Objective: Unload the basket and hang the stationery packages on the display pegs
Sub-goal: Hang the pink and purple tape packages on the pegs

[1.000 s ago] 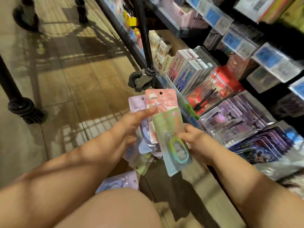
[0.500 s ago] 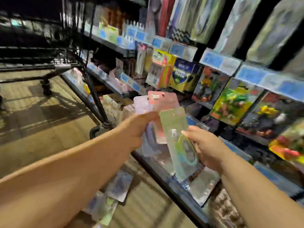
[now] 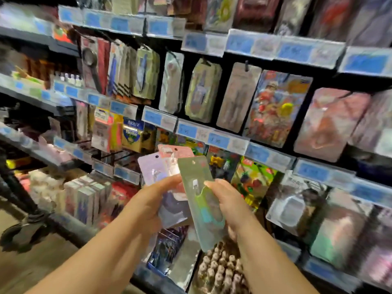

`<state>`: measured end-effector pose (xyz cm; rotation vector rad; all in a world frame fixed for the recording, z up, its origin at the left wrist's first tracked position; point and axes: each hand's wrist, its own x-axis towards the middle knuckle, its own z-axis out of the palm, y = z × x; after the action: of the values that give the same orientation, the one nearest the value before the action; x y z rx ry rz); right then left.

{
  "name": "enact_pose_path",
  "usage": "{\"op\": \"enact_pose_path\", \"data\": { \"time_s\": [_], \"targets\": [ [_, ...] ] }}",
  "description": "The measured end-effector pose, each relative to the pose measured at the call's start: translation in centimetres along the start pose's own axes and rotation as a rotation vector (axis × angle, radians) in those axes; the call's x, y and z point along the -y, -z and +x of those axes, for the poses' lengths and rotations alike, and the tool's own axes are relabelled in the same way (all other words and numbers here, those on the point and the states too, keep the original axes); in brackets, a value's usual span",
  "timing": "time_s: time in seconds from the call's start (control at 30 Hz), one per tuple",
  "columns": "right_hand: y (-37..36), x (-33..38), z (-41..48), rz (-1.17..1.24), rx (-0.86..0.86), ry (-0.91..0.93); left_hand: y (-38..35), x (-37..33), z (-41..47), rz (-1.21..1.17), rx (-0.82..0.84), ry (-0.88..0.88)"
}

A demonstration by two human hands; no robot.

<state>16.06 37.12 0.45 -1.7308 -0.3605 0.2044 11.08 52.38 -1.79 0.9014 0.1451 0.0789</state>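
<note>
The person's left hand [image 3: 146, 209] holds a fanned bunch of flat stationery packages in the air in front of the display rack [image 3: 331, 83]. The thumb lies across the front of the bunch and the other fingers are curled behind it. A pink package [image 3: 176, 154] stands highest at the back, and a lilac package [image 3: 149, 170] leans out to its left. Both show a small hang hole near the top edge.

The right hand [image 3: 231, 206] grips a pale green package [image 3: 199, 209] by its right edge, thumb on the front and fingers wrapped behind. This package is tilted with its top to the left. It overlaps the right side of the bunch in the other hand, and its hang hole is at the upper end. Whether it touches the pink one cannot be told.

Behind the hands, the rack carries rows of hanging packs under strips of blue price labels [image 3: 218, 141]. Black wire pegs [image 3: 114, 153] jut out from the rack just left of the held packages, at about the height of their tops. Boxed goods [image 3: 84, 200] stand on the low shelf at the rack's left end. A black caster wheel [image 3: 21, 232] on a dark pole rests on the floor [image 3: 31, 270] in the lower left corner of the view. Much of the rack is blurred, so most printing on the packs is unreadable.
</note>
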Motion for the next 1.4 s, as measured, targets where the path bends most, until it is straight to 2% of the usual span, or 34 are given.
{"op": "enact_pose_path", "data": {
  "time_s": [0.17, 0.47, 0.57, 0.73, 0.8, 1.07, 1.27, 1.4],
  "targets": [
    [1.4, -0.2, -0.9, -0.305, -0.184, 0.038, -1.7, 2.0, -0.2, -0.079, 0.07, -0.069],
    [2.4, 0.2, -1.8, -0.635, -0.239, -0.03, -2.5, 3.2, -0.8, -0.171, 0.006, -0.059],
    [2.7, 0.7, -2.1, -0.528, -0.178, -0.055, -2.1, 2.8, -0.8, -0.216, 0.012, -0.055],
    [3.6, 0.7, -2.7, -0.083, -0.08, -0.188, -2.7, 2.0, -1.0, -0.254, 0.109, -0.083],
    [3.9, 0.5, -2.7, -0.005, -0.05, -0.187, -2.9, 1.7, -1.3, -0.263, 0.137, -0.091],
    [4.6, 0.8, -3.1, 0.283, -0.092, -0.126, -2.9, 2.0, -1.2, -0.292, 0.197, -0.065],
    [5.6, 1.0, -3.5, 0.281, -0.137, -0.042, -2.9, 2.5, -1.1, -0.161, 0.165, -0.093],
    [5.7, 0.9, -3.8, 0.17, -0.116, 0.023, -2.8, 2.5, -0.9, -0.116, 0.151, -0.073]
  ]
}}
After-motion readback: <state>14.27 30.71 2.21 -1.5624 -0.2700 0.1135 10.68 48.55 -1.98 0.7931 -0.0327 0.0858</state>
